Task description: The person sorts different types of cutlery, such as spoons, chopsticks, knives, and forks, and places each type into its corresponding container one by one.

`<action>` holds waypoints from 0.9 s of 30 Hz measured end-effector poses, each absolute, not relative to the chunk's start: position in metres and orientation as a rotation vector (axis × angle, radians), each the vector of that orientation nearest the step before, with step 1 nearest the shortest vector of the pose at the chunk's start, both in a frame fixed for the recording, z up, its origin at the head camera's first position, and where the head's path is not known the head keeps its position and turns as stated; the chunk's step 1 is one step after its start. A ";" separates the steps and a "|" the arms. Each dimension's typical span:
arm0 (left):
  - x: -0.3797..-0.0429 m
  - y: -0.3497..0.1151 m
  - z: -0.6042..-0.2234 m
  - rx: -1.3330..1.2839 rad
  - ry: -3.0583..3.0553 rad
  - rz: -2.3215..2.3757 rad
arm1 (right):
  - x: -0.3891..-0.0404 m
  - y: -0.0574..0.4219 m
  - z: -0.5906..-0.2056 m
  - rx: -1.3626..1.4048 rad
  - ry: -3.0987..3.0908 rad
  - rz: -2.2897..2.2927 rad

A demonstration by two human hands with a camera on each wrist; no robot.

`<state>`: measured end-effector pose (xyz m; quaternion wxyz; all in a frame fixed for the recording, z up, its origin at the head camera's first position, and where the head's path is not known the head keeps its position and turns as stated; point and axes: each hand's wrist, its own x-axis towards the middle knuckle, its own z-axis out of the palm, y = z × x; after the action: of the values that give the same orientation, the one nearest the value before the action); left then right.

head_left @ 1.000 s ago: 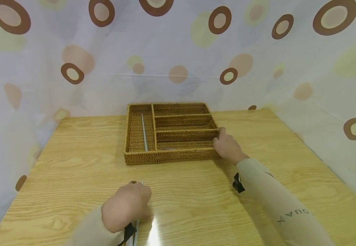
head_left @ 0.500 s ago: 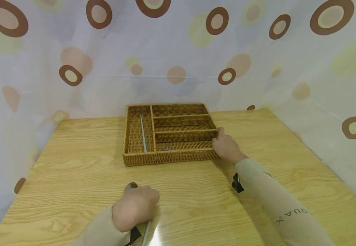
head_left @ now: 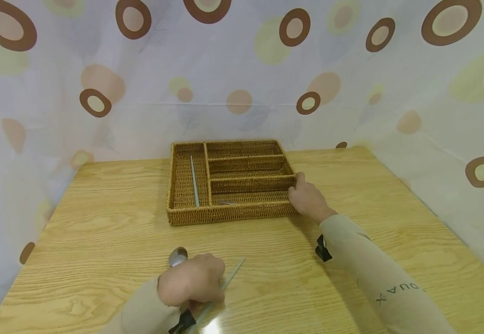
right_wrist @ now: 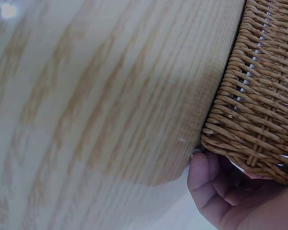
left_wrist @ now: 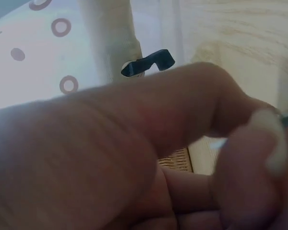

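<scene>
My left hand (head_left: 193, 280) pinches a thin pale-green chopstick (head_left: 235, 270) between thumb and forefinger, low over the front of the table. The chopstick slants from lower left to upper right. A spoon's (head_left: 178, 256) metal bowl shows just past that hand, its handle hidden beneath the hand. My right hand (head_left: 308, 198) holds the front right corner of a woven cutlery tray (head_left: 233, 213), with fingers curled at the corner in the right wrist view. A similar chopstick (head_left: 195, 182) lies lengthwise in the tray's left compartment.
A small metal utensil (head_left: 227, 202) lies in the tray's front compartment, mostly behind the front wall. Two compartments lie behind it. Patterned cloth (head_left: 242, 125) hangs close behind the tray and along both sides of the wooden table (head_left: 112, 222).
My left hand has moved right and turned the chopstick from nearly straight to a slant. The spoon's bowl has come into sight. My right hand stays at the tray's corner.
</scene>
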<state>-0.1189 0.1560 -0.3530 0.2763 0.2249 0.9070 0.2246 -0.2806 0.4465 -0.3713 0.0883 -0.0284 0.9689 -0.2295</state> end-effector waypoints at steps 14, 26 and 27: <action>-0.130 0.140 -0.328 0.751 2.139 0.869 | -0.281 0.446 -0.370 -0.071 2.856 -0.719; -0.134 0.128 -0.311 0.711 1.992 1.213 | -0.280 0.447 -0.371 -0.080 2.862 -0.689; -0.134 0.127 -0.310 0.712 1.995 1.244 | -0.280 0.447 -0.371 -0.081 2.860 -0.691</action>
<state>-0.1341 0.1268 -0.3098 0.3360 0.2729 0.7648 0.4771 -0.2799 0.4467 -0.3705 0.0990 -0.0273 0.9669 -0.2336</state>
